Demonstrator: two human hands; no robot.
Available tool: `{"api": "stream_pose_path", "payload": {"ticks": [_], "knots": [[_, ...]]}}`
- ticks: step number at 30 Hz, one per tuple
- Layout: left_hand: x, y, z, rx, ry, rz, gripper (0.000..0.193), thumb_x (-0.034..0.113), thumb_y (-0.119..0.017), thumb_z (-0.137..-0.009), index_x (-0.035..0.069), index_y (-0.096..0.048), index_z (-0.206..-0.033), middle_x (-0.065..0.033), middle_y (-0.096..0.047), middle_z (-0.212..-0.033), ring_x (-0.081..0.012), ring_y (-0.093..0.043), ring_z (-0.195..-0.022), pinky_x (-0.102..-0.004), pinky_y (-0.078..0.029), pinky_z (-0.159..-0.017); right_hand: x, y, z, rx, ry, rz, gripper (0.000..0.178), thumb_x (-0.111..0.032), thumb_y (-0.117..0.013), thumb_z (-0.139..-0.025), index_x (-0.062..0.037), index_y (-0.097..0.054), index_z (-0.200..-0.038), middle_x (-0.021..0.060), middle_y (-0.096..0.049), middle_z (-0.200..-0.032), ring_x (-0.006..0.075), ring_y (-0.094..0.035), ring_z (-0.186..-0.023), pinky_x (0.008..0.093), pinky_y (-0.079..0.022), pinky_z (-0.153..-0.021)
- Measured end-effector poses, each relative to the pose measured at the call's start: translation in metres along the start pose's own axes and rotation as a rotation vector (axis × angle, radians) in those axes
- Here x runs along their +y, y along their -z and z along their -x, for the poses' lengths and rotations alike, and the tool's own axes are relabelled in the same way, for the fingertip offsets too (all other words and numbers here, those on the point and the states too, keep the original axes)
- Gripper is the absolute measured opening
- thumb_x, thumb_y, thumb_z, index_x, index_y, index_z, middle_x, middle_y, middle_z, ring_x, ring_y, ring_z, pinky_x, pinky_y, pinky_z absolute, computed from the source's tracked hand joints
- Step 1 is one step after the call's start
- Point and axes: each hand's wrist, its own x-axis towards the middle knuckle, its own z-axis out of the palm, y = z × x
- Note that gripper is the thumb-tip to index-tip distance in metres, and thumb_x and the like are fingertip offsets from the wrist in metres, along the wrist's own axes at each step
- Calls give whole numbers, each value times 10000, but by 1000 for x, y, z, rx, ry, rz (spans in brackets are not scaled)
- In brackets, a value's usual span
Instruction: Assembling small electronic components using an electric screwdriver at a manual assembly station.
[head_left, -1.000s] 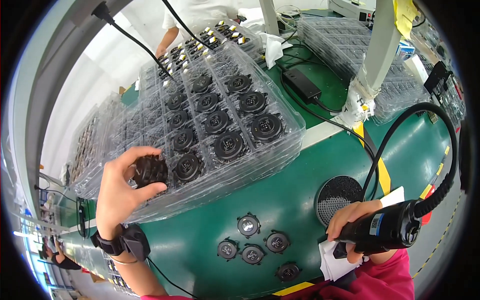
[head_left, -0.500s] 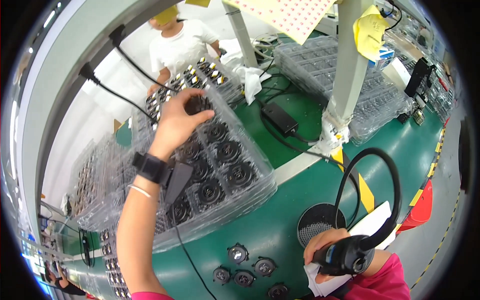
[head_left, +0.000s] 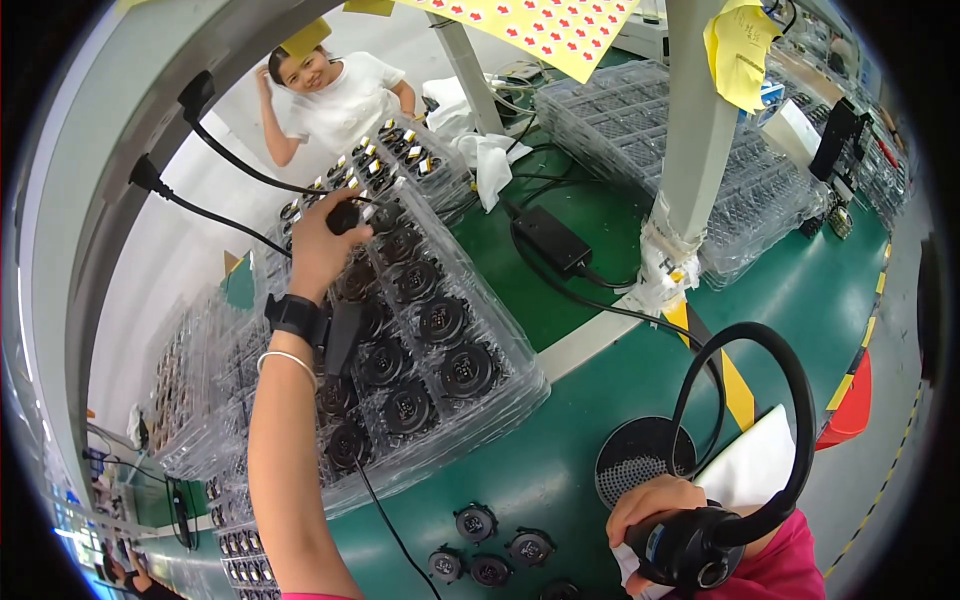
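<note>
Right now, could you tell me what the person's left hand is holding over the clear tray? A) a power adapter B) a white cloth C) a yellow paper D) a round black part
D: the left hand grips a round black part above the far end of the clear tray.

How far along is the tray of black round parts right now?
Done: most pockets of the clear tray hold black round parts. In hand: the left hand grips one round part over the tray's far end; the right hand holds a black power tool. Left: several loose parts lie on the green bench.
</note>
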Motion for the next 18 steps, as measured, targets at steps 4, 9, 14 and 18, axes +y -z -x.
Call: {"api": "stream_pose_path", "payload": {"ticks": [4,9,14,18], "knots": [[-21,15,13,-176,128,-45,545,99,-809,-693,112,-655,-1215,-94,-691,-1048,-226,-639,-957,-349,-482,-869,-4,-4,1,-49,-109,62,73,-27,-628,-836,22,-647,-887,141,-683,-874,280,-686,-756,331,-545,-670],[-49,37,30,-224,354,-28,516,62,-778,-718,125,-663,-1217,-109,-700,-1067,-250,-646,-994,-358,-470,-904,-10,-6,-6,-39,35,-3,476,-70,-841,-653,20,-570,-1034,171,-672,-890,287,-684,-779,351,-567,-679],[-54,45,61,-216,72,-244,551,54,-756,-740,140,-626,-1269,-118,-659,-1191,-257,-595,-1135,-369,-454,-953,-2,-4,2,-108,62,18,716,-89,-949,-560,-7,-532,-1136,174,-668,-909,288,-680,-798,362,-572,-704],[-46,55,73,-169,-59,-445,567,71,-763,-737,133,-610,-1280,-133,-636,-1238,-277,-577,-1163,-384,-460,-953,3,-8,12,-57,55,-4,722,-81,-952,-558,-15,-534,-1143,168,-669,-911,281,-676,-820,358,-565,-712]]}}
